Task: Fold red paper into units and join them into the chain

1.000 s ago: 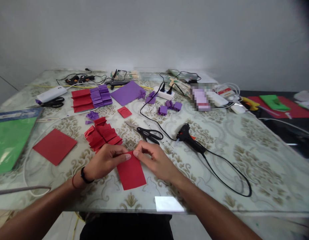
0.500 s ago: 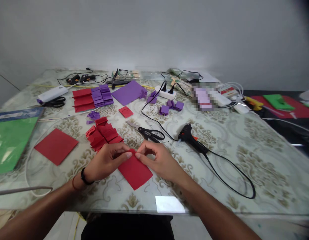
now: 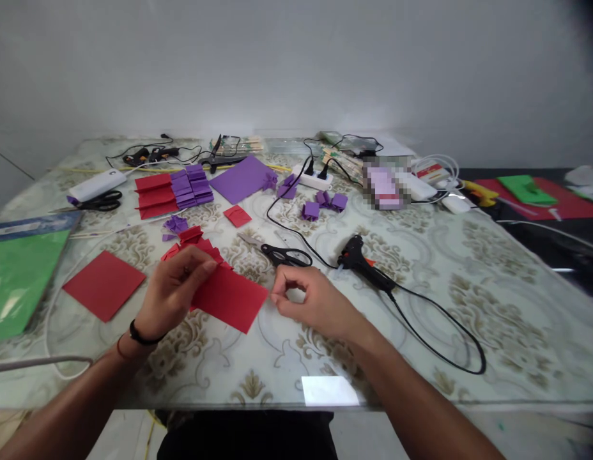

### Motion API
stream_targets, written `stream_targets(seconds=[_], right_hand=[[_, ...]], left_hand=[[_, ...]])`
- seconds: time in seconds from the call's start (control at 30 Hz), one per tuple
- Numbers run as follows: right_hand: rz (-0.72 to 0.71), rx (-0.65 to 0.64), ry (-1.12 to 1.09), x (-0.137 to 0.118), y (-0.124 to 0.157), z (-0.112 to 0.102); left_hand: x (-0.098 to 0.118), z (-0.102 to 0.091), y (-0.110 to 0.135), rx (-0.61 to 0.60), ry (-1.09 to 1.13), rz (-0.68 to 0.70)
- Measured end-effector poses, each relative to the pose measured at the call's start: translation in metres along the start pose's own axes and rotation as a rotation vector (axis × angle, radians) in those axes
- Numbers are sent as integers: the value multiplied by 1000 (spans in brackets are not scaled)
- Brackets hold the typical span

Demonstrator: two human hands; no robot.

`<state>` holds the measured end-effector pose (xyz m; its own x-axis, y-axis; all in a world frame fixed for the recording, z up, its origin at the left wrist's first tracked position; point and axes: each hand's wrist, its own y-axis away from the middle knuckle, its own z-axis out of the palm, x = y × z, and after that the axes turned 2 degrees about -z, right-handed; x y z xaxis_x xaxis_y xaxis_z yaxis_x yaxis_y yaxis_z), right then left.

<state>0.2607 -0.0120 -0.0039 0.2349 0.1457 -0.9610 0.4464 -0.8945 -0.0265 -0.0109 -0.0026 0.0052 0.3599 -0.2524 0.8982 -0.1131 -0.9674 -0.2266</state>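
Note:
My left hand (image 3: 174, 287) pinches the left end of a folded red paper (image 3: 229, 299) and holds it just above the patterned table (image 3: 469, 300). The paper juts out to the right, towards my right hand (image 3: 310, 300). That hand rests on the table with its fingers curled and thumb near forefinger, apart from the paper and with nothing visible in it. A heap of folded red pieces (image 3: 193, 241) lies just behind my left hand. Black scissors (image 3: 280, 253) lie right behind my right hand.
A black glue gun (image 3: 366, 265) with a looping cord lies to the right. A red square sheet (image 3: 103, 284) and green sheets (image 3: 18, 275) are on the left. Purple and red folded stacks (image 3: 174, 188), a purple sheet (image 3: 241, 177), a power strip (image 3: 313, 181) and cables fill the back.
My left hand has lifted the red paper off the table and carried it left. My right hand let go of the paper's top edge and stayed on the table.

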Motion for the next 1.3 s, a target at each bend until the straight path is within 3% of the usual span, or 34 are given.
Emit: stream_targets(seconds=[0.07, 0.13, 0.3, 0.43, 0.63, 0.77, 0.97, 1.13, 1.2, 1.3], right_hand=[[-10, 33, 21, 1, 0, -10], [-73, 131, -20, 2, -1, -13], [-94, 174, -26, 1, -5, 7], [-85, 111, -40, 3, -7, 25], [-108, 75, -22, 3, -5, 29], [-143, 52, 1, -1, -5, 27], [-173, 82, 18, -3, -4, 9], [-199, 215, -44, 4, -3, -9], [-196, 262, -56, 5, -4, -8], [-188, 208, -15, 2, -5, 4]], left_hand=[[-2, -4, -3, 118, 20, 7], [-2, -2, -2, 130, 5, 4], [2, 20, 12, -124, 12, -43], [1, 32, 18, -216, 50, -44], [3, 34, 17, -364, -17, -4], [6, 33, 18, -351, -63, 62], [4, 16, 11, -224, 0, -5], [2, 7, 3, -117, 22, -19], [1, 11, 5, -140, -20, -6], [1, 21, 11, -208, -43, -5]])
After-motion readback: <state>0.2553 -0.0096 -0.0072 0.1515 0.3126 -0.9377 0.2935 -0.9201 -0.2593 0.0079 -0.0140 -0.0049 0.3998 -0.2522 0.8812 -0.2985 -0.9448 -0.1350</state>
